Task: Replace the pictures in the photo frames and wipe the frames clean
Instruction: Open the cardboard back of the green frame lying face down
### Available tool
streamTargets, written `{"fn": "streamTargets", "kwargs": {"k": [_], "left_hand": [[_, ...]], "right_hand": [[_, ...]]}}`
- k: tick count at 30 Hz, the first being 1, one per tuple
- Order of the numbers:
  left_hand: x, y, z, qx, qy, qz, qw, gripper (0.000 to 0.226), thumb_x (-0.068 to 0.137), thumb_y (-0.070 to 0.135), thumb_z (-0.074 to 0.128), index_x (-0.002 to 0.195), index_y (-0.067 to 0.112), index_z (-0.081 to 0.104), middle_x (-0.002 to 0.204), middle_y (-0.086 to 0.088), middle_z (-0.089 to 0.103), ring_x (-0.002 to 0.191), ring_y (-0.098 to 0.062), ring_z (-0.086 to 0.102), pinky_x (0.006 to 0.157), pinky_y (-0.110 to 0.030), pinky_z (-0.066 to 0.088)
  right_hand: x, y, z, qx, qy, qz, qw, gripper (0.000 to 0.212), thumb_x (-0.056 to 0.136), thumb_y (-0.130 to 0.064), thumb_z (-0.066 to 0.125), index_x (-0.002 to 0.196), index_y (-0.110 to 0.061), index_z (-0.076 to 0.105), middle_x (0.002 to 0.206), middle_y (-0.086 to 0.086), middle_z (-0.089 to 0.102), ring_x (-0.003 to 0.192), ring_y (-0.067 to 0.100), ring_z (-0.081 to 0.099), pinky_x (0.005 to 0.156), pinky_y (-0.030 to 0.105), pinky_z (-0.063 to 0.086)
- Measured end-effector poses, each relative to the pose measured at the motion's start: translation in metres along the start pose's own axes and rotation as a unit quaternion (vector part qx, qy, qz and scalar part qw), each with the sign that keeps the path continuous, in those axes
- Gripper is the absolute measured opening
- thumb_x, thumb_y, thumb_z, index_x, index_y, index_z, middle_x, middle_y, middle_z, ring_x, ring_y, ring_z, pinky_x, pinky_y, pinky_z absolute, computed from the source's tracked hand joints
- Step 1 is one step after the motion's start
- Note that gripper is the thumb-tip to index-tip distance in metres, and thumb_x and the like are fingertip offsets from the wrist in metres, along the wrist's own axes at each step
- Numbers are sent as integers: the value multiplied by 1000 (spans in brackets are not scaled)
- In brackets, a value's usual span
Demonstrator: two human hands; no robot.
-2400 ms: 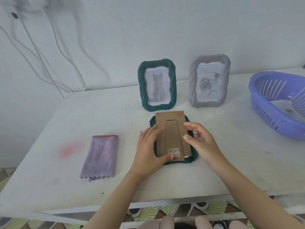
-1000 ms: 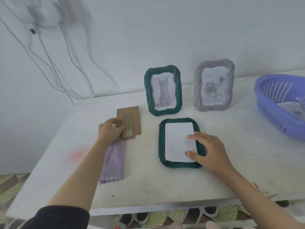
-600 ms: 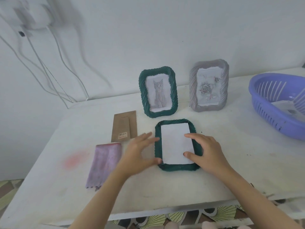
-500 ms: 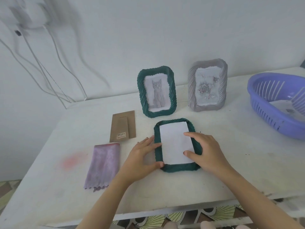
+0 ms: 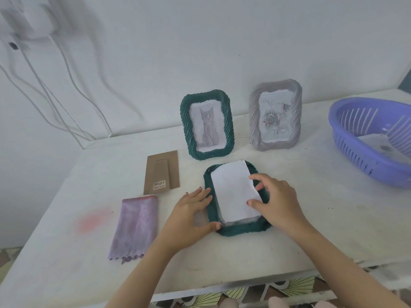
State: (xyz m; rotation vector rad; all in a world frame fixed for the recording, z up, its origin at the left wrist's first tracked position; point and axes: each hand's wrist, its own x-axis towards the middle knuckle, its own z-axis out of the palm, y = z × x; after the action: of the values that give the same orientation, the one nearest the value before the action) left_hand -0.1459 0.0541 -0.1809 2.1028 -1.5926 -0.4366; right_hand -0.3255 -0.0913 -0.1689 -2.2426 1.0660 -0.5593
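Since half a second ago the white picture has lifted and skewed: its far edge now rides up over the rim of the face-down green frame at 12 o'clock instead of lying flat inside. In the head view, the only one, that frame lies at the table centre with its brown backing board set aside at 10 o'clock and the purple cloth at 8 o'clock, untouched. Judging by this, the swap is at an early stage: old picture coming out, new one, backing and wiping still to do. The left hand presses flat and open on the frame's left rim, thumb at its near corner. The right hand pinches the picture's right edge between thumb and fingers. Two frames stand behind at 12 and 1 o'clock; a basket sits at 2 o'clock.
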Motion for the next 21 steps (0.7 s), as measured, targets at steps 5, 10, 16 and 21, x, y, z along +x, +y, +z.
{"fn": "streamTargets", "kwargs": {"k": [5,10,16,21], "left_hand": [[-1,1,-1,15,10,6,1000,94,60,77,42,138,25,39,142,24,19,137,2,11,114,-22,2],[-3,9,-2,-31,33,1,999,75,63,62,61,131,41,39,136,26,31,134,2,19,113,-22,11],[1,36,-6,-125,55,5,991,52,79,25,68,114,52,40,125,36,40,118,16,33,91,3,23],[19,64,1,-304,40,-39,951,33,85,19,63,109,41,57,123,20,53,115,1,49,96,-17,38]], "right_hand": [[-1,-3,-2,10,39,3,999,35,77,-15,68,109,-27,60,72,-14,61,74,16,56,80,36,46],[-2,-4,-8,135,64,58,987,24,81,-8,63,93,-29,66,72,-9,60,69,9,56,60,6,39],[-3,-2,-24,279,45,85,956,35,85,0,53,86,-31,69,90,-14,66,82,5,60,69,2,42],[-10,7,-36,360,46,96,927,33,88,-1,52,84,-27,71,96,-16,69,87,-9,60,75,7,42]]}}
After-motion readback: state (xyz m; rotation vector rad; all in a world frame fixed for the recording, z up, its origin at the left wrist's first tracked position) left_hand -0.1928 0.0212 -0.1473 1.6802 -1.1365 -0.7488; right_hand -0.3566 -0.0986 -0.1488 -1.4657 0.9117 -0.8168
